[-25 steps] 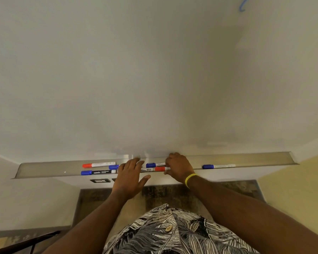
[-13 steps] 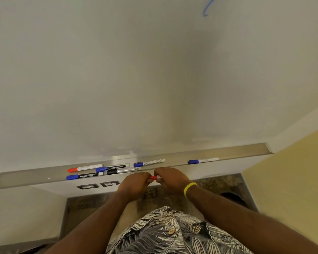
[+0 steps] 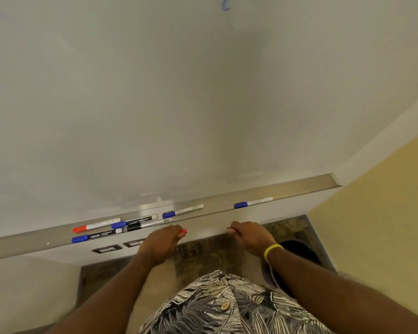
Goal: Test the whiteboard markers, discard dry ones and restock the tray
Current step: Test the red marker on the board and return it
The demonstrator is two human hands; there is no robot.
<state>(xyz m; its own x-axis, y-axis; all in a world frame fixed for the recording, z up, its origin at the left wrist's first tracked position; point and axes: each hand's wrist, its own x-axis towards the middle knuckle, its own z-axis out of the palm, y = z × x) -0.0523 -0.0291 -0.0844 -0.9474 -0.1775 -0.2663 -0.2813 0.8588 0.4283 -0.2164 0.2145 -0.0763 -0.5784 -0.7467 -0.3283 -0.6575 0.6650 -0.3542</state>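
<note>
While other markers (image 3: 94, 236) lie in the tray (image 3: 299, 189), a red cap (image 3: 184, 231) is gripped by the left hand (image 3: 161, 242), the uncapped marker (image 3: 229, 229) by the right hand (image 3: 249, 237).

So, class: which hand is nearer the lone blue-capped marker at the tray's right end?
Right. The right hand is just below the marker; the left hand is well off to its left.

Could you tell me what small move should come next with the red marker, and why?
Probably lift the right hand and draw a short stroke on the whiteboard. The left hand grips the red cap, apart from the marker, whose bare tip pokes from the right hand; no red mark shows on the board yet.
</note>
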